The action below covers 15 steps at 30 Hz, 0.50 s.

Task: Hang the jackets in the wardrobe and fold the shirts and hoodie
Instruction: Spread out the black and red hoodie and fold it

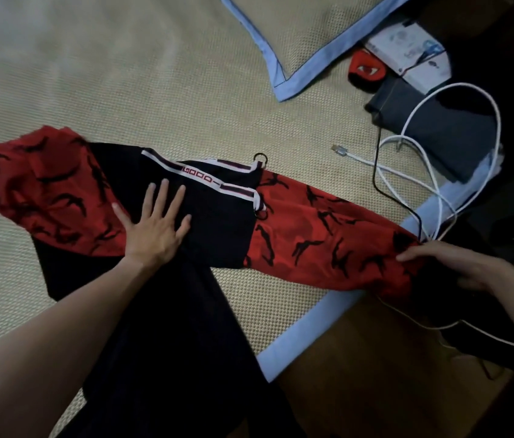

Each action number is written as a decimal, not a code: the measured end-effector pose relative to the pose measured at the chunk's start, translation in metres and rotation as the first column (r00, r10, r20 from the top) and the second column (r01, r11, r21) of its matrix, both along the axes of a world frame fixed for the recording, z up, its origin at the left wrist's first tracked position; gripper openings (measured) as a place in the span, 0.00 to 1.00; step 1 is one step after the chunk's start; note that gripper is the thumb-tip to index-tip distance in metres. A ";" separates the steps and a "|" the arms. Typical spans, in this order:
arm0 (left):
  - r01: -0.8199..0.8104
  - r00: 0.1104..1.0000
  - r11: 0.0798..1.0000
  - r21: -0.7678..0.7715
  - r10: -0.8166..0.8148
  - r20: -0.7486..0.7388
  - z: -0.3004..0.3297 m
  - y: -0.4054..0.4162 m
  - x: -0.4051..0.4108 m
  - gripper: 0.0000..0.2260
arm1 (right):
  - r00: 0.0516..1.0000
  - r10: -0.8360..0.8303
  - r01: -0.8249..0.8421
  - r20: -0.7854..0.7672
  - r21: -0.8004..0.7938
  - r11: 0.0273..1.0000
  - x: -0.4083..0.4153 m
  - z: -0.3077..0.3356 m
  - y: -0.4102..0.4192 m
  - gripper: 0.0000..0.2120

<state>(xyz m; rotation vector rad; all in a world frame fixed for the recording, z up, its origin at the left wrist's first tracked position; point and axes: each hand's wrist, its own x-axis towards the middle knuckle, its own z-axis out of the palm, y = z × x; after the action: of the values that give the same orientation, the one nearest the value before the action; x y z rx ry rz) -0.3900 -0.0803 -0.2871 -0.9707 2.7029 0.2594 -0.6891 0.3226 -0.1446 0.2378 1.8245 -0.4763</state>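
1. The hoodie (205, 222) lies on the mat (123, 90), black body with red patterned hood and sleeve.
2. Its sleeve (328, 241) runs rightward from the body, long axis slanting slightly down toward the mat's blue edge (306, 324); the hood points left.
3. The left hand (154, 229) presses flat on the black chest, fingers straight and spread.
4. The right hand (448, 263) curls around the sleeve's cuff end, gripping it at the mat's edge.
5. The hoodie's lower body runs off the bottom of the picture under the left forearm; its hem is cut off.
6. Right of the sleeve, a white cable (439, 172) loops over dark shapes too dim to make out.
7. A pillow (296, 36) lies above the hoodie, cropped by the top edge.
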 end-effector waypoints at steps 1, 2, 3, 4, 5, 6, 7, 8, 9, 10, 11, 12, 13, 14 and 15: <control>0.002 1.000 1.000 0.011 -0.002 0.006 0.000 -0.001 0.000 0.29 | 0.999 -0.008 0.007 0.044 0.019 1.000 -0.001 0.011 -0.004 0.40; -0.001 1.000 1.000 0.020 0.001 0.014 0.001 -0.002 0.000 0.29 | 0.998 0.005 -0.007 0.061 0.031 0.999 -0.004 0.022 -0.010 0.39; -0.008 1.000 1.000 0.024 0.008 0.028 0.003 -0.003 -0.001 0.29 | 0.997 0.037 -0.039 0.065 0.031 0.999 -0.006 0.034 -0.017 0.37; -0.006 1.000 1.000 0.013 0.006 0.031 0.005 -0.003 -0.003 0.29 | 0.996 0.075 -0.076 0.051 0.017 0.997 -0.010 0.045 -0.025 0.35; 0.018 1.000 1.000 -0.014 -0.018 0.009 0.009 -0.001 -0.007 0.29 | 0.993 0.115 -0.115 0.017 -0.022 0.993 -0.013 0.058 -0.037 0.31; 0.066 0.997 0.997 -0.039 -0.068 -0.038 0.014 0.003 -0.012 0.29 | 0.987 0.161 -0.162 -0.026 -0.070 0.984 -0.016 0.070 -0.050 0.30; 0.130 0.986 0.990 -0.046 -0.135 -0.102 0.019 0.013 -0.018 0.29 | 0.976 0.210 -0.216 -0.064 -0.103 0.971 -0.017 0.081 -0.065 0.30; 0.205 0.967 0.978 -0.028 -0.207 -0.147 0.022 0.026 -0.022 0.29 | 0.962 0.259 -0.268 -0.085 -0.122 0.956 -0.017 0.090 -0.081 0.31; 0.279 0.951 0.960 0.012 -0.275 -0.143 0.023 0.042 -0.024 0.30 | 0.948 0.303 -0.314 -0.100 -0.131 0.940 -0.015 0.098 -0.098 0.32; 0.328 0.943 0.943 0.052 -0.322 -0.087 0.021 0.058 -0.024 0.30 | 0.931 0.350 -0.363 -0.109 -0.148 0.920 -0.012 0.104 -0.116 0.33; 0.340 0.940 0.936 0.085 -0.342 0.004 0.018 0.070 -0.023 0.30 | 0.911 0.397 -0.410 -0.110 -0.154 0.899 -0.006 0.109 -0.134 0.34; 0.324 0.941 0.940 0.110 -0.331 0.062 0.015 0.076 -0.023 0.30 | 0.888 0.448 -0.460 -0.104 -0.156 0.874 0.002 0.112 -0.153 0.32; 0.284 0.953 0.946 0.154 -0.296 0.061 0.015 0.076 -0.025 0.31 | 0.863 0.497 -0.506 -0.096 -0.160 0.848 0.013 0.113 -0.174 0.28; 0.237 0.969 0.942 0.236 -0.245 0.006 0.017 0.071 -0.028 0.30 | 0.842 0.529 -0.540 -0.105 -0.168 0.825 0.025 0.112 -0.195 0.23; 0.178 0.984 0.910 0.374 -0.154 -0.091 0.023 0.066 -0.033 0.29 | 0.827 0.548 -0.562 -0.122 -0.174 0.809 0.039 0.110 -0.215 0.17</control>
<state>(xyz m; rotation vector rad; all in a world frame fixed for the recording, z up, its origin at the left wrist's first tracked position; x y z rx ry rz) -0.4229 -0.0142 -0.2640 -0.6235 2.6218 0.7577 -0.6502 0.1078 -0.0346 -0.4575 1.7890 -0.2481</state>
